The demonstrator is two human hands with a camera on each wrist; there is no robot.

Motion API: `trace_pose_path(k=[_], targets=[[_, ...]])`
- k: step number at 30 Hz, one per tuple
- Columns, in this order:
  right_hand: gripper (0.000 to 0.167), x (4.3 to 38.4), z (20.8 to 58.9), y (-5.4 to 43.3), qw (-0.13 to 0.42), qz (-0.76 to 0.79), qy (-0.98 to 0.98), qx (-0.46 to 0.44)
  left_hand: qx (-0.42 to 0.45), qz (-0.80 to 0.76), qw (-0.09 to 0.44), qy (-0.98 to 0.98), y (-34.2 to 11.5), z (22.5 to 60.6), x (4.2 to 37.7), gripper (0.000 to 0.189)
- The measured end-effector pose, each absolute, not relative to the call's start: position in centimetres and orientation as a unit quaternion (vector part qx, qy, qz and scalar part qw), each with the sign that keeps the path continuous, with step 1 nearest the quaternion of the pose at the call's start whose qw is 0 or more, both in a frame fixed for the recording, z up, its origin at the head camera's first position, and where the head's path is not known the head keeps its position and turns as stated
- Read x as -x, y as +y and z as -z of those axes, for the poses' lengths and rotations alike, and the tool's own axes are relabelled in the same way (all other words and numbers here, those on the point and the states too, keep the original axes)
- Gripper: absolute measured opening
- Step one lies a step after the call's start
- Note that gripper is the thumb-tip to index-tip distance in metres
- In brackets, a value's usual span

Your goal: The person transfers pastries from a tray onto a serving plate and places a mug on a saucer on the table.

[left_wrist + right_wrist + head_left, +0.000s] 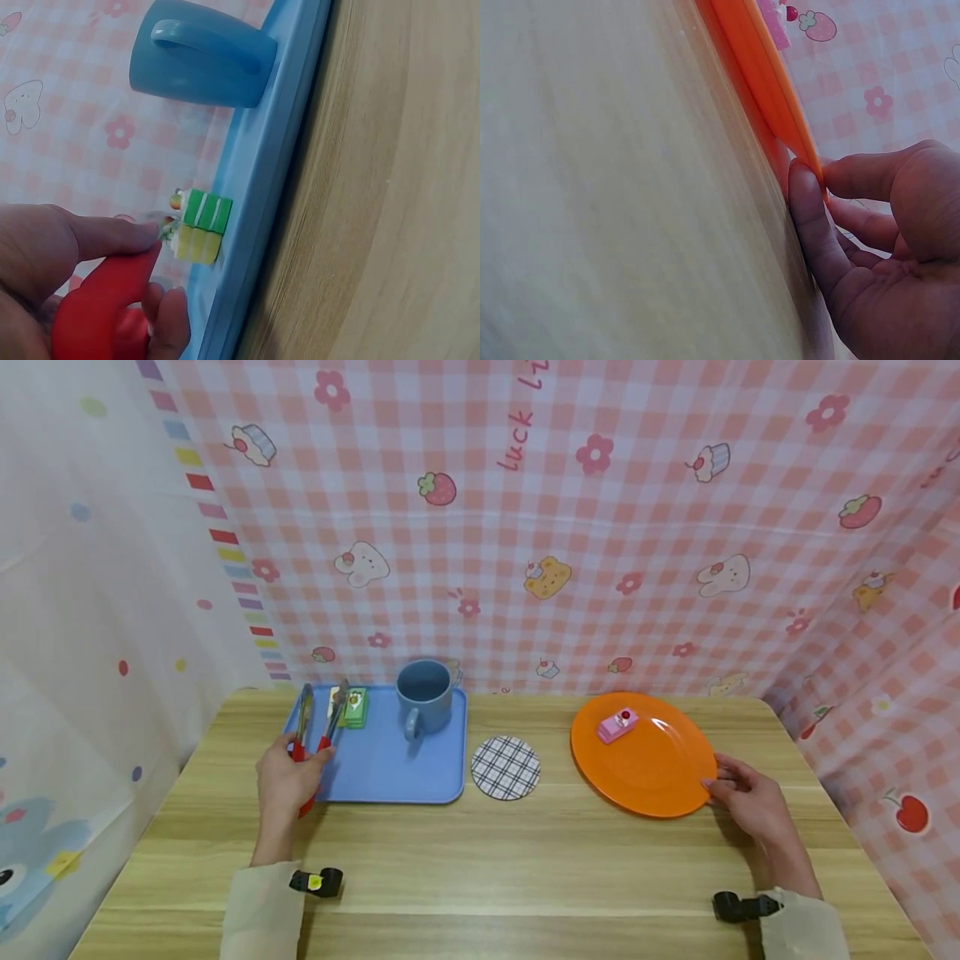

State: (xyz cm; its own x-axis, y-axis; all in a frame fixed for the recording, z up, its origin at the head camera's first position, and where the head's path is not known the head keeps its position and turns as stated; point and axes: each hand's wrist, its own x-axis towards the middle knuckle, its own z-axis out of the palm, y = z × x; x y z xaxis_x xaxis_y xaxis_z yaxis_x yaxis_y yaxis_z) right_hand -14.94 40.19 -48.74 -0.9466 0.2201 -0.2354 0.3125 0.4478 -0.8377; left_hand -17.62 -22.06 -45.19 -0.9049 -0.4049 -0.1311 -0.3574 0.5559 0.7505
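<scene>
My left hand (288, 781) grips red-handled tongs (303, 727) over the left side of a blue tray (397, 774), their metal arms spread apart. Beside one arm stand two toy cake slices: a green cake slice (208, 211) and a yellow cake slice (198, 244), the latter partly hidden in the head view. A blue mug (425, 695) stands upright at the tray's back right. On the other side, my right hand (753, 802) pinches the rim of an orange plate (656, 770) between thumb and fingers. On that plate lies a pink cake slice (617, 725).
Between tray and plate, a round checked coaster (506, 767) lies on the wooden table (480, 877). A pink gingham curtain (495, 543) hangs right behind the table's back edge, and a white dotted curtain (135, 610) is at the left.
</scene>
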Motion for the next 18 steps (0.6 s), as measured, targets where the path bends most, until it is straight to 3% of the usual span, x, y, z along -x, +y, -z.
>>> trace_pose_path(k=[7,18], targets=[[0.066,15.01,48.83,40.34,0.043,0.502,0.849,-0.158,-0.222,0.405,0.004,-0.887,-22.15,44.82,17.71,0.078],[0.066,15.09,48.94,40.34,0.044,0.5,0.851,-0.158,-0.204,0.382,0.019,-0.901,-22.03,44.9,17.4,0.072]])
